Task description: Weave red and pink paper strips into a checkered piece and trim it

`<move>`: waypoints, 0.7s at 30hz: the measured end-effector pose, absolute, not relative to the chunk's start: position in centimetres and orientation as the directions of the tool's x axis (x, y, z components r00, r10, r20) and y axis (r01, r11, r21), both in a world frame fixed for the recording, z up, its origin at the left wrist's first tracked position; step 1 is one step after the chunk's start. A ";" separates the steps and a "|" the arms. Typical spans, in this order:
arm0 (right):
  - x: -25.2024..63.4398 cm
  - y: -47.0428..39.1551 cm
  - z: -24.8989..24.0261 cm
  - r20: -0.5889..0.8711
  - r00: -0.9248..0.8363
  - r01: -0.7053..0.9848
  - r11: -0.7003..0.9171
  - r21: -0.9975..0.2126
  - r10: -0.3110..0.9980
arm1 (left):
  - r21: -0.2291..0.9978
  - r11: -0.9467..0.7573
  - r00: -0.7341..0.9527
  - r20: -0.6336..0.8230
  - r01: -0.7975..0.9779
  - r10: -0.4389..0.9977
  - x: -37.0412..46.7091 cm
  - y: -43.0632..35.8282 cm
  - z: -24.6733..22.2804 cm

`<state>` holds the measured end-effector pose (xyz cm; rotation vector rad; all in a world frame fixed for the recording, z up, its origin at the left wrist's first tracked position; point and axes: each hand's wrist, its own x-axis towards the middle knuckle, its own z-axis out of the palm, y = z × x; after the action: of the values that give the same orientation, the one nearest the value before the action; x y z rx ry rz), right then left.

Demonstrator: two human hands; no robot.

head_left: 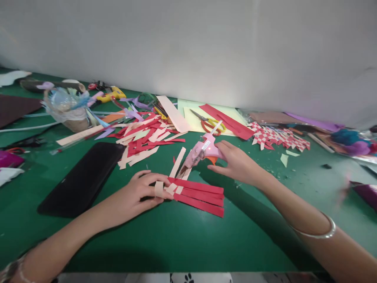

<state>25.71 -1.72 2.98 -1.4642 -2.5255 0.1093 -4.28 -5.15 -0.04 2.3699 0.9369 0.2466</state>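
My left hand (144,190) rests on the green table at the left end of a small weave of red paper strips (203,196) and beige ones. Its fingers press on the woven end, and a beige strip (159,189) curls up by them. The red ends fan out to the right. My right hand (235,161) has its fingers round the handle of a pink glue gun (203,149), the thumb apart below. The nozzle points down left, over beige strips just above the weave. A glue stick (217,126) juts from the gun's back end.
Loose red and beige strips (147,135) lie in a pile behind my left hand. Scissors (209,121) sit on pale paper sheets. Checkered woven pieces (277,135) are at the back right. A black flat case (84,179) and a decorated basket (69,110) stand left.
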 end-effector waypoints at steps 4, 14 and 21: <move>25.1 -1.9 3.2 0.079 -0.538 0.816 0.542 -0.203 0.839 | 0.583 -0.598 0.755 -0.040 0.550 0.655 -4.6 -5.2 0.0; 25.3 -1.0 2.8 0.096 -0.512 0.824 0.520 -0.225 0.854 | 0.474 -0.639 0.744 -0.054 0.606 0.666 -4.4 -5.3 0.6; 26.5 -0.7 3.0 0.187 -0.457 0.827 0.493 -0.271 0.869 | 0.470 -0.670 0.761 -0.003 0.574 0.649 -4.8 -5.1 -0.2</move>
<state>26.52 -0.74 3.00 -1.4309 -2.4423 0.2036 -4.75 -5.10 -0.20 2.5067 0.9254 0.2267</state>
